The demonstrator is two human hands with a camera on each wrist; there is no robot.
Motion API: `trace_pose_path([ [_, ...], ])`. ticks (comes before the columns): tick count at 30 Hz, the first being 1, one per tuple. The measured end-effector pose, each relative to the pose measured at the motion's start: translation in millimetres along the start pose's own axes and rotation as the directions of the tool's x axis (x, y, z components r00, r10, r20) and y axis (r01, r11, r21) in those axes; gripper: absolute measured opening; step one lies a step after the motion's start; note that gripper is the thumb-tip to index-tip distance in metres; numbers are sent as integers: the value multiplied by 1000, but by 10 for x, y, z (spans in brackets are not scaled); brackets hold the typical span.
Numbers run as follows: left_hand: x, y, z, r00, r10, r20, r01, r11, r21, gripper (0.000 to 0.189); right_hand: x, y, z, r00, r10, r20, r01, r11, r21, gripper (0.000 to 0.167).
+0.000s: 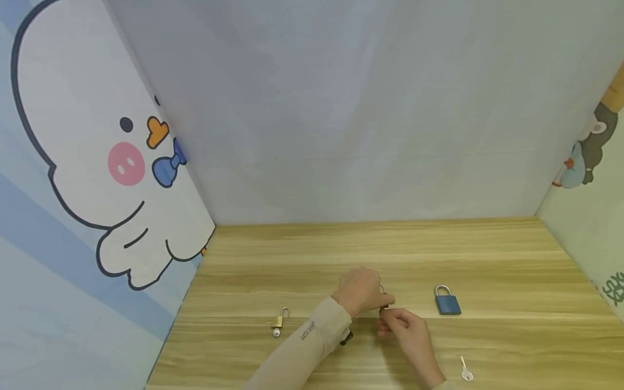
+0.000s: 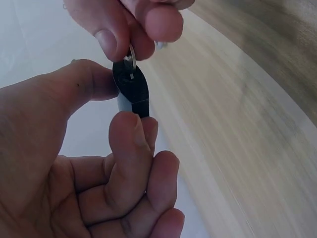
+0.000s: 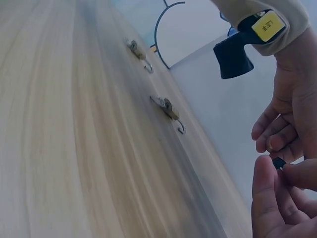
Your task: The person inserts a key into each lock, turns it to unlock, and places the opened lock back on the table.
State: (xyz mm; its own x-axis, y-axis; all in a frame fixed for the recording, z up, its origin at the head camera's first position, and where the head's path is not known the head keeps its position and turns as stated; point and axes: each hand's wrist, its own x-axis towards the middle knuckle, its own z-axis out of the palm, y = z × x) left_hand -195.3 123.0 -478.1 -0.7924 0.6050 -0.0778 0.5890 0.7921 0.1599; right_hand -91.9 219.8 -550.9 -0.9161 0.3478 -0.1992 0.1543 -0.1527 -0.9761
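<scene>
Two-handed work, just left of the blue padlock. Left hand: thumb and fingers grip the dark padlock, keyhole end facing the other hand. Right hand: thumb and fingertips pinch the small key at the keyhole; how deep it sits, cannot tell. Brass padlock, shackle open, well left of the blue padlock; loose key on its near side. Handling, judged: dark padlock likely light, rigid, smooth enough to twist in the fingers. Best held by its broad sides, small key by its flat head.
</scene>
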Motion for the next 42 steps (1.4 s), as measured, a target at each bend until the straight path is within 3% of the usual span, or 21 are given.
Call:
trace_pose_path([
  [9, 1, -36, 35, 999, -12, -38, 11, 999, -31, 54, 26, 7, 66, 999, 52, 7, -53, 993, 108, 21],
  [18, -2, -66, 30, 999, -14, -33, 12, 997, -72, 53, 23, 27, 84, 998, 51, 48, -59, 979, 193, 21],
  [29, -23, -81, -20, 999, 32, -25, -34, 994, -106, 56, 22, 62, 77, 985, 69, 161, -128, 911, 393, 14],
  [33, -27, -88, -23, 999, 37, -36, -41, 993, -113, 55, 23, 65, 56, 979, 90, 184, -157, 907, 392, 15],
  [42, -66, -128, -69, 998, 53, -20, -54, 998, -42, 51, 10, 43, -9, 970, 119, 211, -177, 943, 281, 19],
])
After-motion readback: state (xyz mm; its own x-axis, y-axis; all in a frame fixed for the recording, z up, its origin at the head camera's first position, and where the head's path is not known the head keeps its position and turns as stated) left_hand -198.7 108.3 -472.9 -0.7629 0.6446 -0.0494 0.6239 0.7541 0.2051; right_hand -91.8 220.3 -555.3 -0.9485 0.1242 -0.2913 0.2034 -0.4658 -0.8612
